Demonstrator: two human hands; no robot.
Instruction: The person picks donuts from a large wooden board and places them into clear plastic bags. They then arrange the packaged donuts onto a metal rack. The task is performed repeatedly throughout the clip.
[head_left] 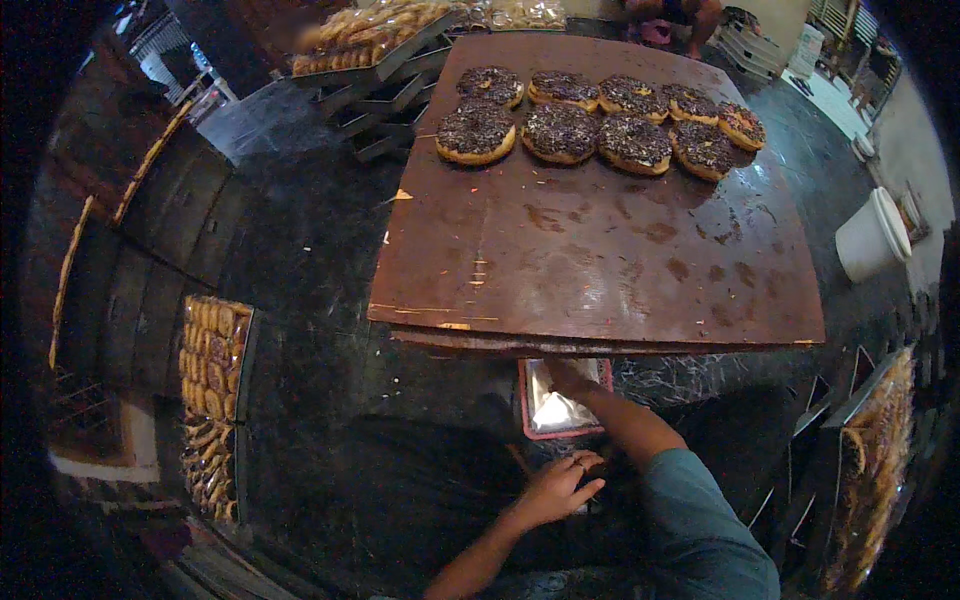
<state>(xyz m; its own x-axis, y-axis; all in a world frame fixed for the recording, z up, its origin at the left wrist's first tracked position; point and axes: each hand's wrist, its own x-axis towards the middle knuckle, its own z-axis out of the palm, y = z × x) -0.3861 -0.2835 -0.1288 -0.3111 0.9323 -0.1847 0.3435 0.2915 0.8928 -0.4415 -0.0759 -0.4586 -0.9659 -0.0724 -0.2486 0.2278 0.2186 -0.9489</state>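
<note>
My right hand (568, 378) reaches under the near edge of the brown wooden table into a shallow tray with a pinkish-red rim (560, 434). Shiny white or clear plastic sheets (560, 412) lie in that tray. Shadow and the table edge hide my right fingertips, so whether they hold anything is unclear. Nearer my body, my left hand (562, 488) hangs empty over my lap, its fingers loosely bent and its thumb apart. Several doughnuts with dark chocolate topping and sprinkles (560, 133) stand in two rows on the far part of the tabletop (590, 260).
Trays of packed baked goods (375, 35) are stacked beyond the table at the far left. More bread trays sit on the floor at left (212, 360) and at right (872, 470). A white bucket (872, 238) stands right of the table. Another person's legs (702, 25) show at the far edge.
</note>
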